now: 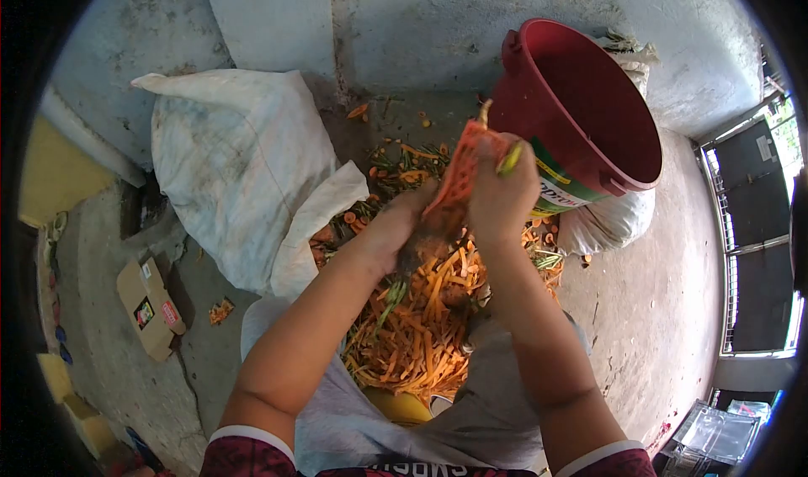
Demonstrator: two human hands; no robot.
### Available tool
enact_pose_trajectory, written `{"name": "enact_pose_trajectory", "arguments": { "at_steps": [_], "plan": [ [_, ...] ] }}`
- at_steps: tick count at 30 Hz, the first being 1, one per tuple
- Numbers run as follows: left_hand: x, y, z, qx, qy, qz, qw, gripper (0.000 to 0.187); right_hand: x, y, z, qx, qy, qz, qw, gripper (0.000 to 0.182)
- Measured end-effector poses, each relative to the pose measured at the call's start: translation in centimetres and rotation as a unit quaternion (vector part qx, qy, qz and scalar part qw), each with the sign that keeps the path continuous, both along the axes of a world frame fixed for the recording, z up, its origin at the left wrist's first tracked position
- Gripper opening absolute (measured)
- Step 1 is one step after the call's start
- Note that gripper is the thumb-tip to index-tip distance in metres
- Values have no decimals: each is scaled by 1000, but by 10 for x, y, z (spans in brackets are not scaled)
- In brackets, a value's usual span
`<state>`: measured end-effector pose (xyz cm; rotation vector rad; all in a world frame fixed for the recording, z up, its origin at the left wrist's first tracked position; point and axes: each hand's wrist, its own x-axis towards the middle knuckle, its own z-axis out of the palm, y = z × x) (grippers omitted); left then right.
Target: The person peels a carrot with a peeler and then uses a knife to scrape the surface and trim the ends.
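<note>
Both hands are raised over a heap of orange peelings (421, 338) between my knees. An orange piece with rows of holes, like plastic mesh (454, 174), slants up between them. Its exact kind I cannot make out. My right hand (505, 187) is closed round its right side, and a small yellow-green object (510, 159) shows at the same fingers. Lower down, my left hand (406, 220) grips the left edge of the mesh piece; its fingertips are partly hidden. Brownish, blurred matter hangs below the mesh, above the peelings.
A large white sack (236, 166) slumps at the left. At the upper right a dark red tub (539, 98) leans, with another white sack (619, 225) beneath it. Cardboard (150, 309) lies on the floor at left. A wall (438, 31) stands behind.
</note>
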<state>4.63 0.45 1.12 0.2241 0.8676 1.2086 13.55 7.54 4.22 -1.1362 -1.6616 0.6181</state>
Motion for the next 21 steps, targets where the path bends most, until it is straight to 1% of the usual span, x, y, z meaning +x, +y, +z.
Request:
{"name": "enact_pose_trajectory", "arguments": {
  "at_steps": [2,3,4,6,7,8,9,10,11,13,14,15,16,17,19,21],
  "plan": [
    [6,-8,-2,11,35,-45,998,35,12,32,-5,85,-2,-88,993,16],
    [8,-12,-3,16,53,-67,996,35,22,51,-8,91,4,-103,991,16],
    [8,-13,-12,36,66,-112,991,36,33,66,-9,97,11,-118,988,16],
    [9,-16,-11,45,86,-129,987,37,42,80,-4,110,50,-177,977,15],
    [10,-17,-10,50,96,-137,985,38,44,82,0,71,116,-152,979,14],
    [10,-16,-11,72,49,-125,988,38,45,82,6,32,181,-127,975,14],
    [9,-16,-10,40,52,-108,992,38,46,82,10,-6,245,-103,964,13],
    [8,-16,-7,8,54,-91,994,39,47,83,7,-22,294,-56,954,9],
    [7,-15,-3,-23,55,-73,996,39,45,78,8,-59,325,-16,944,9],
    [3,-11,-11,-35,-12,-51,998,38,38,59,10,-133,383,67,912,7],
    [1,-9,-16,-41,-46,-40,997,38,34,54,4,-174,363,66,913,7],
    [1,-7,-18,-34,-64,-22,997,36,28,52,-10,-159,341,89,922,13],
    [2,-5,-21,-28,-82,-3,996,35,11,18,17,-239,381,87,889,14],
    [2,-4,-22,-21,-101,15,995,34,15,23,-8,-213,297,113,924,16],
    [-1,-2,-17,-14,-68,3,998,31,9,3,-8,-191,147,106,965,20],
    [1,-4,-7,-8,-38,11,999,30,6,-4,-7,-115,105,119,981,22]
  ]
}}
